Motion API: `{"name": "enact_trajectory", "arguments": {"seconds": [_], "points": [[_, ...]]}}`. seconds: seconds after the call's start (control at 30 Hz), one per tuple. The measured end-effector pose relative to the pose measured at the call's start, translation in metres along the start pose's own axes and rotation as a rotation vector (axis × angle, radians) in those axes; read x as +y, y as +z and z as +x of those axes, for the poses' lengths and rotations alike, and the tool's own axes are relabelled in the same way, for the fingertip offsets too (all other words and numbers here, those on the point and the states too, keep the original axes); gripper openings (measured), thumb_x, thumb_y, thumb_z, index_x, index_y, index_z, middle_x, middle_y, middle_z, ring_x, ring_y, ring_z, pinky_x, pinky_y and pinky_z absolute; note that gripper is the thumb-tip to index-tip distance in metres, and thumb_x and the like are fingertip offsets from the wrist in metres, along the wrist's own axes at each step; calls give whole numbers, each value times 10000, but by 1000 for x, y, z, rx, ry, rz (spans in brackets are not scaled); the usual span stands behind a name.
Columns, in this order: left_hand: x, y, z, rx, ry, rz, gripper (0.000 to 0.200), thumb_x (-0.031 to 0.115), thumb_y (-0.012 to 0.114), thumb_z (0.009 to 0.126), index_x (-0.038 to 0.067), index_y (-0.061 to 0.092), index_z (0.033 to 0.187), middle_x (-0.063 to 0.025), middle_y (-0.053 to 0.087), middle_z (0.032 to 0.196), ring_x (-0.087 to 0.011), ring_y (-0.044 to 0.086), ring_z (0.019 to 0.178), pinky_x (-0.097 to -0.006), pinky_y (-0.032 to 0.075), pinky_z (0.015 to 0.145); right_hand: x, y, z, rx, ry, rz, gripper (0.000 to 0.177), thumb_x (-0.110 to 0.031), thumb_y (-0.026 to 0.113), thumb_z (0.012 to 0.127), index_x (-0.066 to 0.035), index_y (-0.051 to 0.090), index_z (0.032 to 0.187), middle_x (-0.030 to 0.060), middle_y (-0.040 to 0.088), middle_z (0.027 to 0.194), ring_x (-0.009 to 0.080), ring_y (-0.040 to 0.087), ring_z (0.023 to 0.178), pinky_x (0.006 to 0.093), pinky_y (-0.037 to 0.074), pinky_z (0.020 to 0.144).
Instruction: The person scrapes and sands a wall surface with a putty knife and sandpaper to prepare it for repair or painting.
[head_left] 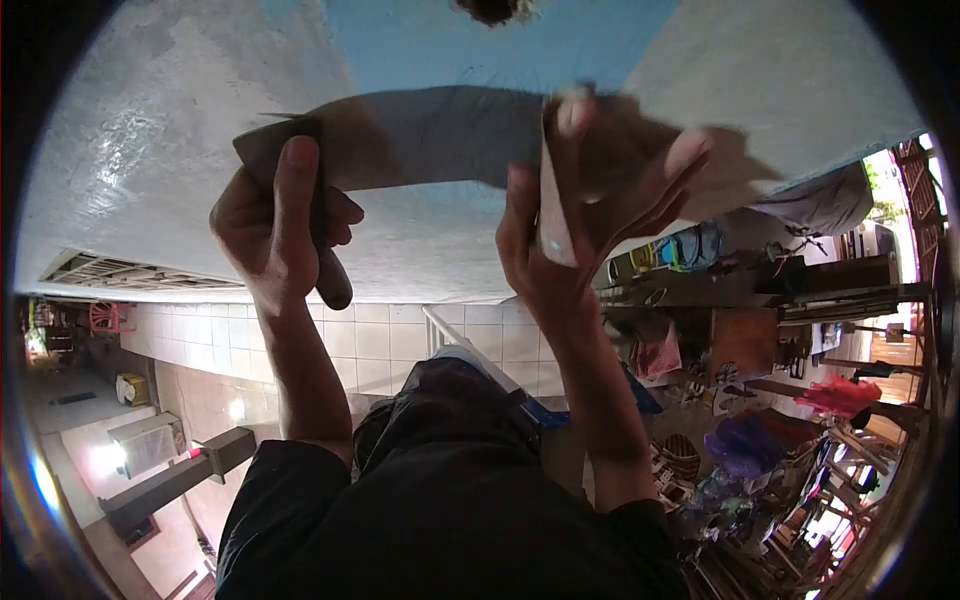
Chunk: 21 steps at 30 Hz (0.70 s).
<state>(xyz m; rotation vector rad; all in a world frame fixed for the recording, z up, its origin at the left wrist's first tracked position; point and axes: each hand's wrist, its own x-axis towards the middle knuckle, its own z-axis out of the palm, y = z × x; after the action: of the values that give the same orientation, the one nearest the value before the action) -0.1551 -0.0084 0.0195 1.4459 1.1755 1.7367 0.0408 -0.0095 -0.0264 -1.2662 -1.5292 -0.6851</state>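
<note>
Between the hands, a wide blade [430, 135]
Grip: left hand [285, 225] fists handle [333, 280], right hand [580, 235] pinches far end (likely keeps it level).

Dim fisheye frame with black corners, glare on the pale grey plaster surface [130, 150] upper left, and the long grey steel trowel [430, 135] seemingly motion-blurred.

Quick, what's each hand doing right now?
Left hand: closed round the trowel handle.
Right hand: pinching the trowel blade, thumb below and fingers above.
</note>
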Motion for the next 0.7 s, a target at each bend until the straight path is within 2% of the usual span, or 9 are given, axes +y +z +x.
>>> {"name": "enact_trajectory", "arguments": {"seconds": [0.13,0.2,0.27,0.33,0.37,0.43,0.5,0.6,0.7], "points": [[3,4,0,41,-28,9,334,275,636,935,-7,622,757,-97,608,522,-97,512,385,-228,389,368,1,-3,-9,-44,3,-4,428,-286,569,935,-135,567,1335,395,-8,1506,515,-2,1417,615,66,1075],[1,0,0,31,-35,8,337,280,638,934,-5,619,755,-97,603,517,-98,510,382,-228,387,368,3,5,-22,-36,76,53,530,-307,746,793,-339,590,1299,417,76,1483,582,44,1379,724,10,1006],[-1,0,0,31,-22,-3,336,282,639,933,-5,620,758,-97,601,516,-97,507,380,-228,386,368,6,7,-24,-6,83,78,519,-316,734,806,-341,584,1303,421,76,1480,575,42,1384,717,-3,1016],[-1,0,0,32,-27,3,335,281,638,933,-6,621,762,-97,601,517,-96,505,379,-227,385,368,2,1,-3,0,45,65,476,-320,669,858,-284,569,1322,409,57,1490,551,25,1397,677,9,1044],[0,1,0,42,-35,9,334,280,637,934,-7,621,764,-98,602,518,-96,505,378,-227,384,369,2,0,3,3,13,37,452,-318,615,898,-219,562,1337,390,36,1505,525,16,1411,644,33,1061],[1,2,-1,48,-51,10,332,276,633,936,-9,622,767,-100,603,521,-96,503,378,-226,383,368,4,-3,-5,-32,0,-7,432,-317,560,941,-171,559,1348,363,18,1522,500,20,1423,616,60,1078],[2,1,-1,46,-59,13,328,272,628,940,-9,622,770,-100,604,524,-96,503,378,-225,381,368,4,-1,-18,-44,60,56,489,-308,673,851,-309,562,1327,406,47,1491,556,28,1394,688,-2,1039],[-1,0,-1,18,-37,-17,323,269,625,942,-8,624,776,-100,607,530,-95,506,384,-224,379,368,2,-1,-3,-46,91,88,532,-296,736,801,-374,577,1303,426,60,1476,585,23,1379,718,-29,1023],[-2,0,-1,21,-12,-22,312,264,624,942,-4,629,783,-94,607,530,-93,507,387,-223,377,366,-1,-5,7,-64,95,97,532,-298,740,799,-372,580,1301,426,54,1478,583,19,1380,719,-14,1015]]}}
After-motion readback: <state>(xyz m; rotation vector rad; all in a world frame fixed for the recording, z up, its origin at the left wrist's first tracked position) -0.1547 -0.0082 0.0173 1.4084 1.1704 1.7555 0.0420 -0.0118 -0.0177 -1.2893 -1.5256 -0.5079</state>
